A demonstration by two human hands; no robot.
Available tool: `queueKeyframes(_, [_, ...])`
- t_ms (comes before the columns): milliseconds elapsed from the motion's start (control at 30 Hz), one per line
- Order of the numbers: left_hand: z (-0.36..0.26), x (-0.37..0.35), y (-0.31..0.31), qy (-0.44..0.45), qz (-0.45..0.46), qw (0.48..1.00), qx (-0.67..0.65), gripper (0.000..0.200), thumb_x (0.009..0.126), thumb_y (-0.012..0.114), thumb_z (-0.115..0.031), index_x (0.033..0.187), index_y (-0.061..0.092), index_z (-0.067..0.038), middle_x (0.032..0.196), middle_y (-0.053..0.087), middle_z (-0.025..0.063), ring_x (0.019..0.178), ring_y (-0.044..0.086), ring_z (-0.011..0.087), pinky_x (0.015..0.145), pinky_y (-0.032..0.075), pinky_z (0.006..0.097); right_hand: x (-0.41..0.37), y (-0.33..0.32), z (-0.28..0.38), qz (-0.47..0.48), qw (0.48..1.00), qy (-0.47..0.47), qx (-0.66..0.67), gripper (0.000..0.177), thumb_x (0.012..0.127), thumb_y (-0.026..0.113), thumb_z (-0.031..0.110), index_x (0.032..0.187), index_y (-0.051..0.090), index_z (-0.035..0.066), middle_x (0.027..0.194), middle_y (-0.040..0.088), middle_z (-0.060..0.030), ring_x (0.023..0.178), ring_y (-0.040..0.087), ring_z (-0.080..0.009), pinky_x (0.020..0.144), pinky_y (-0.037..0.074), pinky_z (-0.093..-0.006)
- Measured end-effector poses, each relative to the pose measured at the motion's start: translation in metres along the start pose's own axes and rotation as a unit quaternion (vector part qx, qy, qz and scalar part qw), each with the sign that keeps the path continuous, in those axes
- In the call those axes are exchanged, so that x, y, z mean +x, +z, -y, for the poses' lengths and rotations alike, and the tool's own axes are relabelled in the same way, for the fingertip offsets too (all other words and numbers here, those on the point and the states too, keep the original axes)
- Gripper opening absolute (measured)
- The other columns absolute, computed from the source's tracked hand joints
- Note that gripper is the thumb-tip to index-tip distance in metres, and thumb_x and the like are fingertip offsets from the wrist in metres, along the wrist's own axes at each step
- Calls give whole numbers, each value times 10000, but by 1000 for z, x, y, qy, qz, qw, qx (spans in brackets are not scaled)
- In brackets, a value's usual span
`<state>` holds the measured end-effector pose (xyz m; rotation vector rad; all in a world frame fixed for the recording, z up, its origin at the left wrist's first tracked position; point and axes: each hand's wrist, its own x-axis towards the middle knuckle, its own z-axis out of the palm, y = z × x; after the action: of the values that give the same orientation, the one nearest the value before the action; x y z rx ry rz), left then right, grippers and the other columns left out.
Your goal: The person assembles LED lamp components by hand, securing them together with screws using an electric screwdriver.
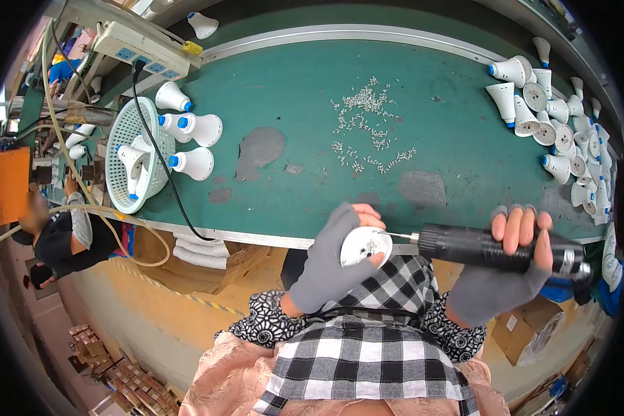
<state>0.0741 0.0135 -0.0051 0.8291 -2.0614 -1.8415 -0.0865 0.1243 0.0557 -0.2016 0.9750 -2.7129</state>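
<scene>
My left hand, in a grey fingerless glove, is closed around a white round lamp housing whose flat open face is turned toward the right. In my right hand, gloved the same way, lies a black electric screwdriver held level. Its thin bit points left and its tip reaches the face of the housing; whether a screw sits under the tip is too small to tell. Both hands are in front of the table's near edge, above a checkered apron. Small loose screws are scattered on the green table.
Many white lamp housings crowd the table's right side. A pale green basket with housings stands at left, with several more beside it. A power strip and a hanging black cable are nearby. Another person is at far left.
</scene>
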Motion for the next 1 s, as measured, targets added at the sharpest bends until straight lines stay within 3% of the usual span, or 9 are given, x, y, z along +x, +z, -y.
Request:
queueKeyframes(67, [-2, 1, -2, 118, -1, 989, 84, 374, 713, 728, -103, 1071, 623, -77, 1239, 545, 113, 981, 579, 196, 831, 483, 305, 13, -12, 0, -22, 999, 33, 10, 119, 914, 529, 133, 970, 449, 63, 760, 381, -10, 662, 407, -114, 674, 375, -297])
queueKeyframes(167, [-6, -3, -1, 113, 45, 989, 79, 398, 697, 731, -69, 1081, 630, -102, 1298, 511, 124, 1019, 561, 208, 848, 482, 322, 18, -20, -2, -45, 998, 32, 5, 96, 920, 517, 126, 956, 453, 64, 757, 382, -10, 666, 408, -117, 683, 385, -300])
queueKeyframes(200, [-7, -3, -1, 119, 47, 988, 85, 405, 693, 733, -61, 1083, 631, -107, 1299, 515, 121, 1029, 556, 212, 848, 482, 322, 18, -20, -2, -49, 998, 28, 29, 118, 923, 518, 79, 1002, 502, -7, 767, 358, -20, 664, 393, -123, 683, 381, -303])
queueKeyframes(400, [-16, -2, 1, 119, 54, 986, 106, 434, 678, 736, -42, 1096, 636, -108, 1268, 548, 102, 1045, 540, 244, 867, 469, 337, 21, -29, 0, -18, 998, 48, 31, 95, 923, 514, 123, 955, 452, 60, 760, 388, -11, 668, 412, -121, 695, 393, -304])
queueKeyframes(667, [-12, 0, 3, 155, 22, 978, 140, 442, 659, 733, -32, 1086, 643, -103, 1158, 576, 87, 1044, 532, 289, 879, 450, 377, 19, -26, 0, -9, 999, 43, 18, 101, 919, 516, 122, 957, 446, 59, 754, 375, -7, 668, 413, -120, 690, 390, -302])
queueKeyframes(1000, [-10, 0, 6, 175, 10, 972, 158, 447, 639, 719, -19, 1070, 643, -110, 1139, 580, 73, 1027, 530, 302, 863, 457, 388, 18, -23, -1, 0, 999, 41, 7, 107, 918, 513, 128, 943, 425, 72, 743, 354, -3, 666, 407, -118, 685, 384, -295])
